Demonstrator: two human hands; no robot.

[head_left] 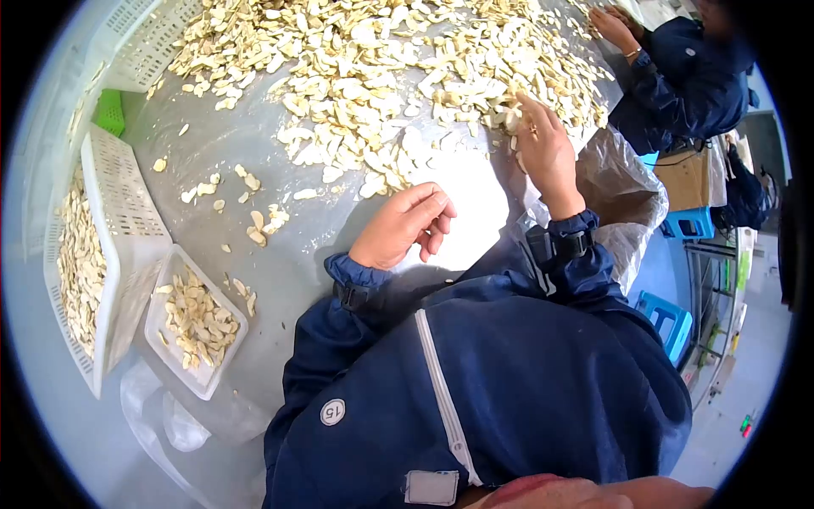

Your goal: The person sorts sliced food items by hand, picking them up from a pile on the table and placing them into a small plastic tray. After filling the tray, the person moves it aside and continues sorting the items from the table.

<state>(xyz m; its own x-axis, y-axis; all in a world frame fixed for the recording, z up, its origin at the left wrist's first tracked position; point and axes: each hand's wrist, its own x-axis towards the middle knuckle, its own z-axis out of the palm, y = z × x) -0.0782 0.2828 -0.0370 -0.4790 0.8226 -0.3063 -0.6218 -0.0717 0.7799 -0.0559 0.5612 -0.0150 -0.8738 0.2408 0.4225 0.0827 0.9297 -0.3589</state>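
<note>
A wide heap of pale yellow, flat dried slices [356, 93] covers the far part of the metal table [280, 191]. My right hand [549, 157] is at the heap's near right edge, its fingertips closed around a small yellow-brown slice [533, 131] and close to others. Lower and further left, my left hand [403, 225] hovers over a bright patch of the table, fingers curled in and thumb against them. Whatever lies inside that hand, if anything, is hidden.
On the left stand a white perforated basket [131, 199] full of slices and a shallow white tray [208, 382] with more. Loose slices [259, 229] are scattered nearby. A bag-lined container [623, 182] stands at my right, near blue stools [666, 322]. A co-worker [687, 85] works at upper right.
</note>
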